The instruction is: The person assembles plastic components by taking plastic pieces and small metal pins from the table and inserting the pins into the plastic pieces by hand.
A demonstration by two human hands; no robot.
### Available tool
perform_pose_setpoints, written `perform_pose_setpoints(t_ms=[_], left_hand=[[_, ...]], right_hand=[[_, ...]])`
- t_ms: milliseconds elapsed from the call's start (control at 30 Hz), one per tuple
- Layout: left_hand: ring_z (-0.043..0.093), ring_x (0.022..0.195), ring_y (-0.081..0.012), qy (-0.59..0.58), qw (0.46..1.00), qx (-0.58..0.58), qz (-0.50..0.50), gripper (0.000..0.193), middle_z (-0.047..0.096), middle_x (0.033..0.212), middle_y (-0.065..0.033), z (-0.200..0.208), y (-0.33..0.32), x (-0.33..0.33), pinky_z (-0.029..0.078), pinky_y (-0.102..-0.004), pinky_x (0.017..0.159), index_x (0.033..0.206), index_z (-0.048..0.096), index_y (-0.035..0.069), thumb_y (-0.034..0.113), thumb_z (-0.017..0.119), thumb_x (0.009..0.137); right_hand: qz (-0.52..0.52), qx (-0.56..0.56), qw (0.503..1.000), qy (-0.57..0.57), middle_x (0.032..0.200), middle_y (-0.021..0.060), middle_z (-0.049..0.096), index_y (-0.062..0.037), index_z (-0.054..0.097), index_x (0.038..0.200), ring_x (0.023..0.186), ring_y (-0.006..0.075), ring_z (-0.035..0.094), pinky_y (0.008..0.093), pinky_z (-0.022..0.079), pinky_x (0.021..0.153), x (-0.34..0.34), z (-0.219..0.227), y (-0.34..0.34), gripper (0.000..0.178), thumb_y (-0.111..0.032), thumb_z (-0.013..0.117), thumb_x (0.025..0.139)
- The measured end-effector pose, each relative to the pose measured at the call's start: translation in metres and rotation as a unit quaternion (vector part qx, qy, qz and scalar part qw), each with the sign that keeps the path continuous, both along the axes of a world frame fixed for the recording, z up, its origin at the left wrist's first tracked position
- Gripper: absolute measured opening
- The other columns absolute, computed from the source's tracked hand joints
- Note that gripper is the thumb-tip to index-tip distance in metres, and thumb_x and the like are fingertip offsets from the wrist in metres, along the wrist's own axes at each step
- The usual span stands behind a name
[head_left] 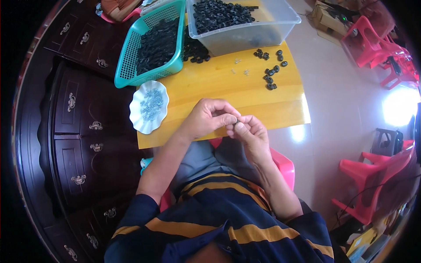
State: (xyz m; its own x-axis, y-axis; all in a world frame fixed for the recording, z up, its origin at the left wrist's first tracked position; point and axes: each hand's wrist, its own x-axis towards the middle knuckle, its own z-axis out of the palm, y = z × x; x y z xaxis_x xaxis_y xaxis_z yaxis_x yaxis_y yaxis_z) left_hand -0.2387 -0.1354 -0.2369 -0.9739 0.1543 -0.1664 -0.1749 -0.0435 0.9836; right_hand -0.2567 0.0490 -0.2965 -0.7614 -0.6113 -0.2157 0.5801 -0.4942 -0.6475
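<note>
My left hand (pixel 209 115) and my right hand (pixel 251 135) meet over the near edge of the yellow table (pixel 210 96). Pinched in my right fingertips is a small black part (pixel 237 122), mostly covered by the fingers. The left thumb and forefinger close together against it; whatever they hold is too small to make out. Left of my hands, a white scalloped dish (pixel 137 115) carries many tiny clear or silvery pieces (pixel 152 104). Farther off lie a few tiny metallic pieces (pixel 246 72) and several loose black parts (pixel 269 79).
A green basket (pixel 125 65) full of black pieces and a clear plastic bin (pixel 250 41) of black parts stand at the far side. Dark drawers (pixel 72 103) line the left. Pink stools (pixel 372 175) stand on the right. Another person's arm (pixel 120 11) shows at top left.
</note>
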Motion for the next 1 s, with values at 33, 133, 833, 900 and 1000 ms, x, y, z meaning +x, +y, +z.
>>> perform_pose_setpoints(t_ms=[33,133,833,900,1000], left_hand=[[0.065,0.082,-0.0095,0.0,1.0,0.002,-0.004,0.017,0.07,0.091,-0.0032,-0.001,0.004,0.0,0.053,-0.0234,0.075,0.106,0.07,-0.001,0.0,0.069,0.089],[0.065,0.088,-0.0094,0.035,0.998,-0.027,0.05,0.033,0.068,0.103,-0.0041,0.002,0.015,0.001,0.052,-0.0237,0.077,0.12,0.064,0.0,0.003,0.072,0.088],[0.066,0.081,-0.0292,0.325,0.812,-0.48,0.069,0.028,0.07,0.095,-0.0108,0.007,0.036,0.003,0.055,-0.0382,0.071,0.1,0.07,0.003,0.007,0.074,0.072],[0.067,0.081,-0.0293,0.328,0.812,-0.477,0.073,0.029,0.07,0.095,-0.0108,0.006,0.035,0.003,0.055,-0.038,0.071,0.1,0.07,0.003,0.007,0.074,0.072],[0.067,0.081,-0.0297,0.319,0.823,-0.462,0.087,0.029,0.07,0.094,-0.0109,0.007,0.036,0.004,0.056,-0.038,0.071,0.101,0.07,0.003,0.006,0.074,0.072]], right_hand=[[0.008,-0.019,1.0,-0.024,0.103,0.0104,0.071,-0.0018,0.059,0.11,0.088,0.0153,0.069,0.0279,0.056,0.082,-0.001,-0.001,0.001,0.013,-0.008,0.06,0.099],[0.001,-0.037,0.998,-0.051,0.105,0.0098,0.07,-0.0031,0.059,0.11,0.091,0.0156,0.068,0.0294,0.055,0.084,-0.004,-0.003,0.003,0.014,-0.011,0.06,0.099],[0.017,-0.095,0.983,-0.159,0.095,0.0022,0.069,-0.0081,0.064,0.103,0.089,0.0121,0.067,0.0287,0.055,0.083,-0.011,-0.008,0.009,0.009,-0.014,0.061,0.097],[0.018,-0.096,0.983,-0.158,0.095,0.0023,0.069,-0.008,0.065,0.103,0.089,0.0123,0.068,0.0286,0.055,0.083,-0.01,-0.007,0.008,0.009,-0.013,0.061,0.097],[0.018,-0.093,0.983,-0.156,0.095,0.0024,0.069,-0.0079,0.064,0.102,0.089,0.0126,0.068,0.0286,0.055,0.083,-0.011,-0.003,0.008,0.008,-0.013,0.06,0.098]])
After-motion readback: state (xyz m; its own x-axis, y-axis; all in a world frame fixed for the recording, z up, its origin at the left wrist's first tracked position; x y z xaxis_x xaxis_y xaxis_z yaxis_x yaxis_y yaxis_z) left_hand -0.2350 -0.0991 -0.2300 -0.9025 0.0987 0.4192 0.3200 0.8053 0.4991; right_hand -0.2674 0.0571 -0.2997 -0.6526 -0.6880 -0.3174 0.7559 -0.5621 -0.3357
